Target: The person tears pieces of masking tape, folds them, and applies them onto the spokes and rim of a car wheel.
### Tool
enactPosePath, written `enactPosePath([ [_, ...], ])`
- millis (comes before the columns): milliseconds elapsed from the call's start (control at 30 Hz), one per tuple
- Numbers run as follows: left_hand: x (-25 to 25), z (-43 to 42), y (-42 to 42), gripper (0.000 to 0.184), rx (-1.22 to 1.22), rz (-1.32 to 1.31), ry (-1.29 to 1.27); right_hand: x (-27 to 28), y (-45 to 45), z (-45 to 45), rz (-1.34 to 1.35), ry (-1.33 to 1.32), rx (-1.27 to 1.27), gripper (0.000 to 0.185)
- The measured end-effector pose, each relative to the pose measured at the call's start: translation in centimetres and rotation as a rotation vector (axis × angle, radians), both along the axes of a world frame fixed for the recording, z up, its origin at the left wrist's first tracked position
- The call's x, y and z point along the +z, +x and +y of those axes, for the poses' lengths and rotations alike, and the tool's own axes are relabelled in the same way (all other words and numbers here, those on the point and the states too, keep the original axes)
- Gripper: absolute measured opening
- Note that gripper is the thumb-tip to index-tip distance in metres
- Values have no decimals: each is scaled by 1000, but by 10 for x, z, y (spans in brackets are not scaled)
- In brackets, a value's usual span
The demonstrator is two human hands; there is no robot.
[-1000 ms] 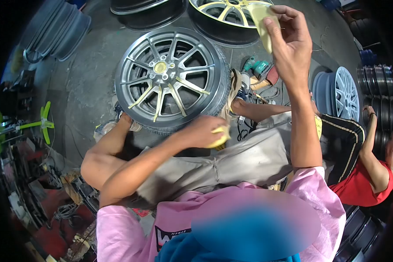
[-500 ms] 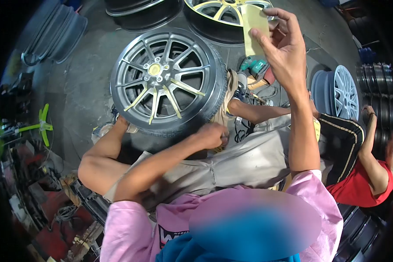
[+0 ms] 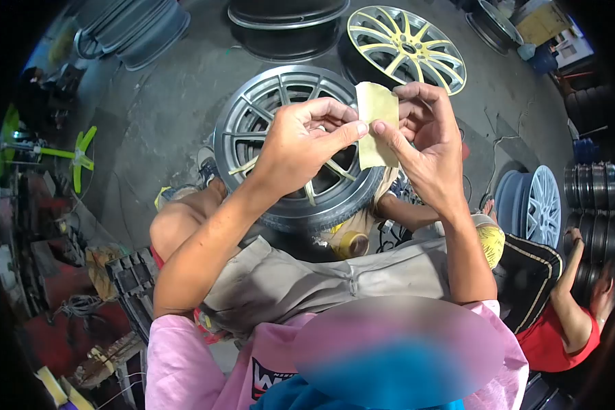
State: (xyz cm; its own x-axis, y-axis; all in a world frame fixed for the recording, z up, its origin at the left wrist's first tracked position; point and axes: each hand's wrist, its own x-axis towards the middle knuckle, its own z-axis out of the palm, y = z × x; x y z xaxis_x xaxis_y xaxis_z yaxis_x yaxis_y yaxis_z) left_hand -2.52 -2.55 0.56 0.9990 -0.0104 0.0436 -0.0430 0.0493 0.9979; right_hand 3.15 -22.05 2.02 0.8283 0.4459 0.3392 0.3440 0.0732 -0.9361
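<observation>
A pale yellow piece of masking tape [image 3: 377,147] is held up in front of me between both hands. My left hand [image 3: 294,147] pinches its left edge with thumb and fingers. On its right side my right hand [image 3: 427,147] grips it, the thumb near the left thumb. Below and beyond the hands lies a multi-spoke wheel [image 3: 236,109] with its tyre, face up between my legs. Yellow strips lie along some of its lower spokes, and my left hand covers its centre. A yellow roll [image 3: 353,244], seemingly tape, sits by the tyre's near edge.
Another wheel with yellow spokes [image 3: 408,49] lies farther off, beside a dark rim [image 3: 290,31]. At right are a pale blue-grey rim [image 3: 543,208] and a person in a red top [image 3: 564,335]. A bright green spoked object [image 3: 82,160] stands at left.
My left hand has risen from near my lap to pinch the tape. My right hand has come lower with the tape, and the view has shifted, showing more of the far wheels.
</observation>
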Motion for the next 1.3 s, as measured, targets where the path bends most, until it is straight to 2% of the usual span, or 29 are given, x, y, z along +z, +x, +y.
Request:
enactPosePath([
  [233, -3, 17, -14, 15, 90, 35, -149, -2, -5, 13, 246, 66, -25, 40],
  [300, -2, 18, -18, 14, 93, 43, -140, -2, -3, 12, 228, 41, -5, 35],
  [367, 2, 16, -18, 14, 91, 39, -158, -5, -2, 14, 100, 41, 0, 27],
  [633, -10, 17, -20, 19, 134, 169, -129, -14, -6, 10, 28, -12, 171, 21],
  [700, -18, 15, -23, 20, 146, 169, -105, -14, -9, 9, -19, -196, 200, 17],
  [733, -17, 14, -24, 20, 145, 169, -104, -18, -8, 8, -51, -243, 198, 22],
  [767, -15, 14, -25, 18, 123, 175, -114, -18, -9, 7, -52, -242, 196, 22],
  [833, -15, 14, -26, 16, 98, 181, -125, -17, -14, 6, 143, -245, 182, 29],
  [933, -20, 17, -28, 14, 50, 108, -122, -15, -14, 9, 167, -206, 142, 36],
  [1067, -15, 17, -28, 27, 43, 66, -172, -15, -11, 10, 165, -193, 122, 39],
  [1167, -10, 16, -29, 34, 51, -9, -176, -15, -11, 10, 223, -215, 125, 36],
  [1233, -10, 13, -30, 39, 57, -44, -156, -18, -10, 11, 207, -207, 106, 27],
  [1300, -11, 8, -31, 35, 128, -120, 16, -19, -9, 10, 179, -235, 86, 24],
])
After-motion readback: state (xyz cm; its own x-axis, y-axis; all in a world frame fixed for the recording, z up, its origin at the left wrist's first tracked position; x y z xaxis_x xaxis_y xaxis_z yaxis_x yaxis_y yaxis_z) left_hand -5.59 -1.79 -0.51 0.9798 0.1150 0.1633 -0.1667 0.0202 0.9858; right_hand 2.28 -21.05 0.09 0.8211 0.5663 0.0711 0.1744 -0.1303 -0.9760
